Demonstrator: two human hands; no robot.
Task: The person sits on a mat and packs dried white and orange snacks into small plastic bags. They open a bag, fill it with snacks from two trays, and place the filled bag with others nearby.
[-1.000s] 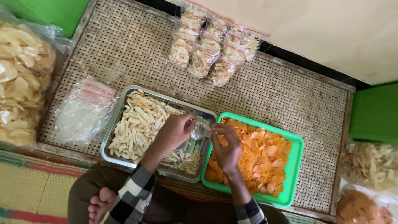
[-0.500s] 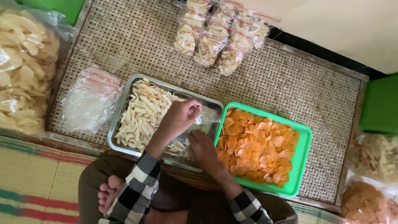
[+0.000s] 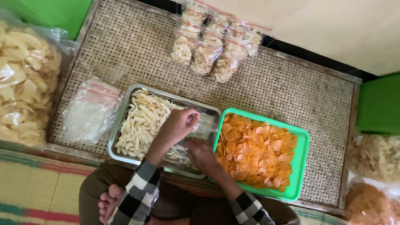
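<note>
Left hand (image 3: 180,125) is closed, pinching the mouth of a small clear bag (image 3: 205,126) over the steel tray (image 3: 121,146) of pale stick crackers (image 3: 143,121). Right hand (image 3: 201,153) lies low at the tray's near end, fingers curled among the sticks; whether any are gripped cannot be told. For a clean fill, the bag mouth is best held wide and kept above the tray, so spills fall back in. Green tray (image 3: 301,164) of orange round chips (image 3: 254,152) sits just beside. Filled packets (image 3: 214,43) are laid on the woven surface (image 3: 291,91).
</note>
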